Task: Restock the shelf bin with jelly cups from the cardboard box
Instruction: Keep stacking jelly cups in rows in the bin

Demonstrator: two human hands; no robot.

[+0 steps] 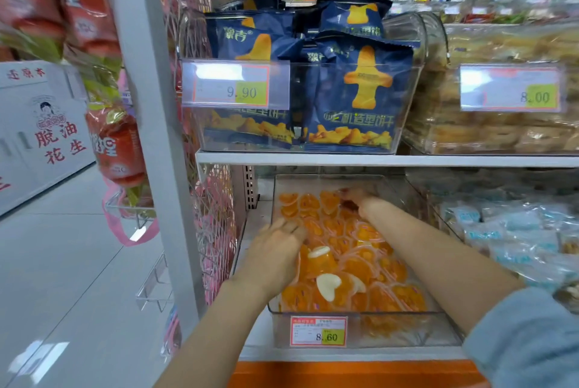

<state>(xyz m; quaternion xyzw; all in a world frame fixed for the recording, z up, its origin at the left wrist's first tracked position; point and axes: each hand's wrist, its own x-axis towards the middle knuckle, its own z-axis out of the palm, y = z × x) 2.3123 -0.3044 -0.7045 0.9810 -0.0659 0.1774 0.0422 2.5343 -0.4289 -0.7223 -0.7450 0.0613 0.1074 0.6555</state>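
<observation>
Orange jelly cups (357, 268) fill the clear shelf bin (391, 328), lower centre, long axis running front to back; left hand (275, 249) rests flat on nearer cups, right hand (357, 199) reaches the rear, grip too blurred to tell.

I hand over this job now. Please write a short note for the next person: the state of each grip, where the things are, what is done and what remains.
Left grip: open, fingers resting on the jelly cups at the bin's left side.
Right grip: at the back of the bin among the cups; it is blurred, so I cannot tell if it holds one.
Shelf bin: clear, on the lower shelf, with the 8.60 price tag on its front.
Cardboard box: not in view.
Done: orange cups cover the bin floor.
Left: probably level the cups, then add more from the box.
</observation>
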